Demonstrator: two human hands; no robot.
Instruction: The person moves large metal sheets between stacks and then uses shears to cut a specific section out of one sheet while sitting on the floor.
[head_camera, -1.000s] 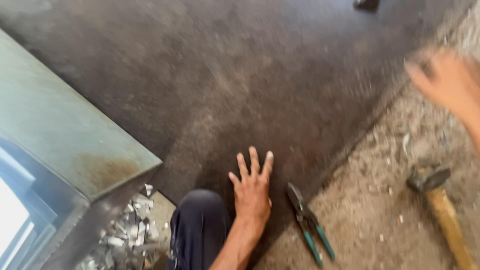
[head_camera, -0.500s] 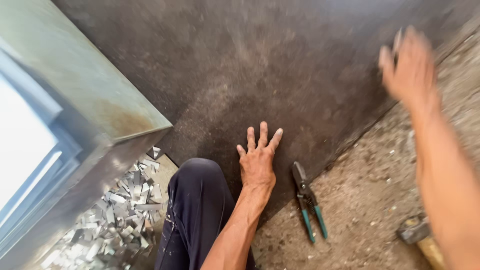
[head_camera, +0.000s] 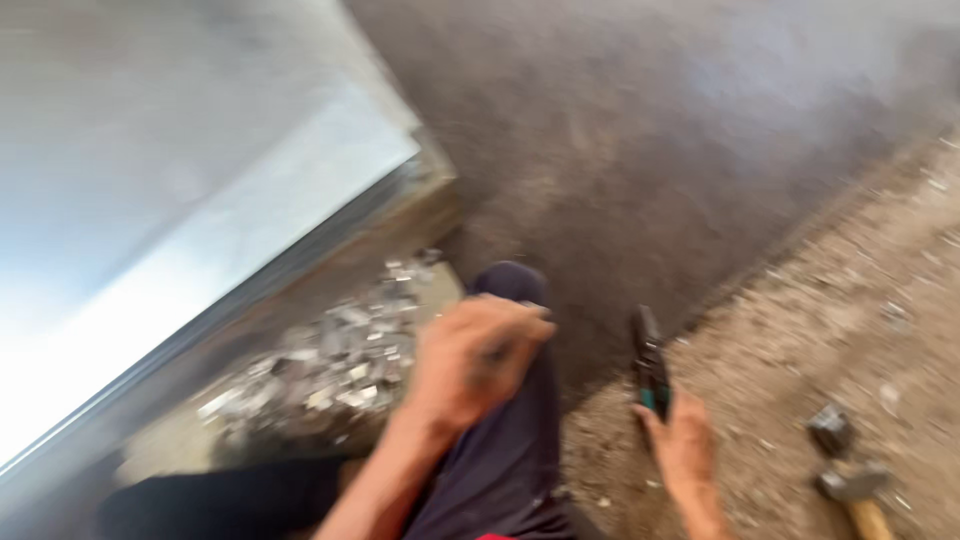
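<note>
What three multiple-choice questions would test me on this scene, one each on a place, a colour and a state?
1. The metal scraps lie: A left of the knee; B on the gravel at right; C on the lap.
2. The snips have handles that are: A red; B teal; C yellow.
3. The hammer is: A in the left hand; B in the right hand; C lying untouched.
Answers: A, the scraps sit left of the knee; B, teal shows by the right hand; C, both hands are away from it.
</note>
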